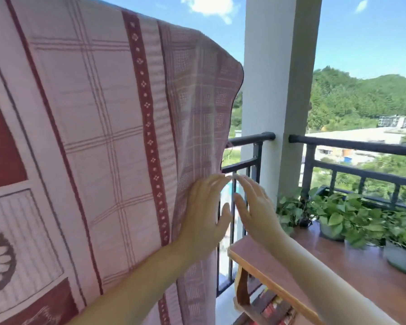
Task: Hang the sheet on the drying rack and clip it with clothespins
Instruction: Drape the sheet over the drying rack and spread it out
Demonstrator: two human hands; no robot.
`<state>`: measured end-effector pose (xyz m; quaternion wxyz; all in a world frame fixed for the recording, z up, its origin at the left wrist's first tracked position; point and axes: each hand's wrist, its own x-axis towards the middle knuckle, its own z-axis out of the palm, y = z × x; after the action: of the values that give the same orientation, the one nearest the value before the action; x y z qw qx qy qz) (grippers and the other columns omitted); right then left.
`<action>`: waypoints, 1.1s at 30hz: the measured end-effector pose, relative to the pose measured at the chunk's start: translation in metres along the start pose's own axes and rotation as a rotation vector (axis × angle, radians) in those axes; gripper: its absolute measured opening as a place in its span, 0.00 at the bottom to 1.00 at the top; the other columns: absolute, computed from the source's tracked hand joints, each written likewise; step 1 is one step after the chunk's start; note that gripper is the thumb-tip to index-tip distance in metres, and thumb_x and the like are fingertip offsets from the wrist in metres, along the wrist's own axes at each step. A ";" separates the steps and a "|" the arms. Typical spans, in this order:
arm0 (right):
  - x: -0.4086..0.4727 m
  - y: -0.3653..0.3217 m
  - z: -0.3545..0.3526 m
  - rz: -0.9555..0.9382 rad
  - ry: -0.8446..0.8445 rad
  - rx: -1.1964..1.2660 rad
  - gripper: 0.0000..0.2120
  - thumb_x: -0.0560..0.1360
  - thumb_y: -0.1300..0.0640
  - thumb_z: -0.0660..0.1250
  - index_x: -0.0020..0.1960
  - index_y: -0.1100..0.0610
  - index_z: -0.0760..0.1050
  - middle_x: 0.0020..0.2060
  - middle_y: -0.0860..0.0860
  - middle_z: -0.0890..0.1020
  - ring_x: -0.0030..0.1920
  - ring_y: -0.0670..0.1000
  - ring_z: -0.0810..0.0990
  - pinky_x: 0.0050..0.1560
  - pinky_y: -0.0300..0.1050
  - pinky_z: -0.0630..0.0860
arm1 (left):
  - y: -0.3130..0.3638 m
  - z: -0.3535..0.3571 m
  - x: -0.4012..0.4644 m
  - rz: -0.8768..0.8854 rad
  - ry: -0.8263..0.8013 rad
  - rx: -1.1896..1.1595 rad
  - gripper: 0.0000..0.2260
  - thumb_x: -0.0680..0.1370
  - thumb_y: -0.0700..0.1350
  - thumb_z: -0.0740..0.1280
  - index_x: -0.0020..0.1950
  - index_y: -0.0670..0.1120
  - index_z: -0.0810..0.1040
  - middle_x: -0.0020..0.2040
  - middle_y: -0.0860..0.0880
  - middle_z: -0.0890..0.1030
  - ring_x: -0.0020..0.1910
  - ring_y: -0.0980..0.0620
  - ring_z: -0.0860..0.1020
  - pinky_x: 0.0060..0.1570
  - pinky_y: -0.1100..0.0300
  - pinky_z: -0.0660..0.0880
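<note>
A pink and dark red patterned sheet (99,118) hangs draped over something high up; the rack itself is hidden under the cloth. Its right edge falls in front of the balcony railing. My left hand (204,212) lies flat against the sheet near that right edge, fingers spread. My right hand (253,207) is just to the right of the edge, fingers apart, holding nothing, a small gap from the left hand. No clothespins are visible.
A black metal railing (361,146) runs behind, broken by a white pillar (279,90). A reddish wooden shelf (338,266) at lower right carries potted green plants (338,214), with books below it. Hills and buildings lie beyond.
</note>
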<state>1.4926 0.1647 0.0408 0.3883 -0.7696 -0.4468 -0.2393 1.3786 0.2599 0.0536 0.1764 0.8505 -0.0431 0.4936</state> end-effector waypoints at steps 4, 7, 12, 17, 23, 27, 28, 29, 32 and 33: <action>0.066 0.034 0.019 -0.096 0.020 0.414 0.19 0.79 0.53 0.53 0.70 0.52 0.64 0.64 0.47 0.71 0.65 0.47 0.68 0.67 0.47 0.65 | -0.010 0.028 0.014 0.018 0.134 0.249 0.19 0.74 0.44 0.57 0.65 0.51 0.64 0.62 0.55 0.66 0.62 0.58 0.64 0.66 0.58 0.56; 0.110 0.043 0.026 -0.179 -0.028 0.689 0.18 0.80 0.52 0.53 0.69 0.52 0.65 0.63 0.44 0.71 0.64 0.43 0.68 0.65 0.41 0.63 | -0.010 0.044 0.025 -0.059 0.252 0.483 0.17 0.74 0.45 0.57 0.63 0.50 0.66 0.61 0.53 0.67 0.62 0.55 0.65 0.65 0.52 0.59; 0.166 0.032 0.004 -0.270 -0.185 1.100 0.17 0.80 0.51 0.52 0.69 0.48 0.62 0.62 0.46 0.73 0.61 0.43 0.72 0.54 0.27 0.68 | 0.017 0.054 0.067 -0.212 0.337 0.786 0.19 0.76 0.48 0.59 0.66 0.51 0.63 0.63 0.54 0.66 0.65 0.54 0.64 0.64 0.41 0.64; 0.217 0.003 -0.028 -0.374 -0.293 1.418 0.13 0.80 0.58 0.55 0.62 0.46 0.67 0.57 0.51 0.77 0.54 0.50 0.79 0.53 0.49 0.77 | 0.037 0.043 0.133 -0.329 0.421 1.044 0.26 0.74 0.60 0.60 0.65 0.46 0.62 0.60 0.48 0.69 0.59 0.53 0.66 0.63 0.53 0.66; 0.239 -0.012 -0.059 -0.347 -0.395 1.549 0.12 0.75 0.57 0.65 0.59 0.53 0.73 0.46 0.47 0.80 0.42 0.44 0.82 0.39 0.39 0.79 | 0.051 0.031 0.184 -0.412 0.381 1.351 0.22 0.73 0.60 0.62 0.50 0.41 0.67 0.44 0.49 0.66 0.42 0.51 0.68 0.38 0.60 0.68; 0.241 -0.013 -0.068 -0.435 -0.401 1.500 0.14 0.75 0.57 0.66 0.60 0.54 0.73 0.47 0.48 0.80 0.46 0.51 0.82 0.44 0.45 0.80 | 0.069 0.021 0.192 -0.598 0.407 1.094 0.05 0.78 0.43 0.61 0.46 0.44 0.66 0.38 0.49 0.70 0.36 0.52 0.71 0.31 0.67 0.65; 0.243 -0.014 -0.068 -0.453 -0.376 1.475 0.15 0.75 0.57 0.66 0.61 0.53 0.73 0.48 0.48 0.80 0.46 0.50 0.81 0.46 0.47 0.80 | 0.076 0.016 0.190 -0.605 0.444 1.009 0.04 0.78 0.41 0.61 0.45 0.44 0.67 0.35 0.50 0.70 0.33 0.55 0.71 0.28 0.68 0.66; 0.246 -0.015 -0.069 -0.470 -0.338 1.439 0.15 0.74 0.57 0.66 0.61 0.53 0.72 0.50 0.49 0.79 0.46 0.49 0.80 0.47 0.47 0.80 | 0.086 0.012 0.189 -0.588 0.481 0.957 0.05 0.79 0.40 0.60 0.43 0.43 0.67 0.33 0.51 0.69 0.29 0.60 0.69 0.27 0.69 0.66; 0.259 -0.021 -0.067 -0.578 -0.268 1.267 0.20 0.73 0.55 0.68 0.64 0.54 0.70 0.58 0.53 0.77 0.51 0.49 0.77 0.51 0.42 0.74 | 0.114 -0.003 0.195 -0.526 0.523 0.984 0.07 0.79 0.40 0.60 0.41 0.43 0.68 0.30 0.52 0.67 0.26 0.60 0.65 0.27 0.72 0.64; 0.262 -0.024 -0.067 -0.617 -0.285 1.218 0.21 0.73 0.54 0.68 0.65 0.54 0.69 0.58 0.53 0.77 0.51 0.50 0.77 0.51 0.42 0.73 | 0.122 -0.008 0.200 -0.520 0.519 1.011 0.07 0.79 0.40 0.60 0.41 0.42 0.69 0.30 0.52 0.67 0.27 0.58 0.64 0.27 0.72 0.64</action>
<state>1.5975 0.2489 0.2771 0.6025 -0.2769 -0.7463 0.0579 1.4437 0.1688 0.2594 -0.1292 0.6639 0.4484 0.5843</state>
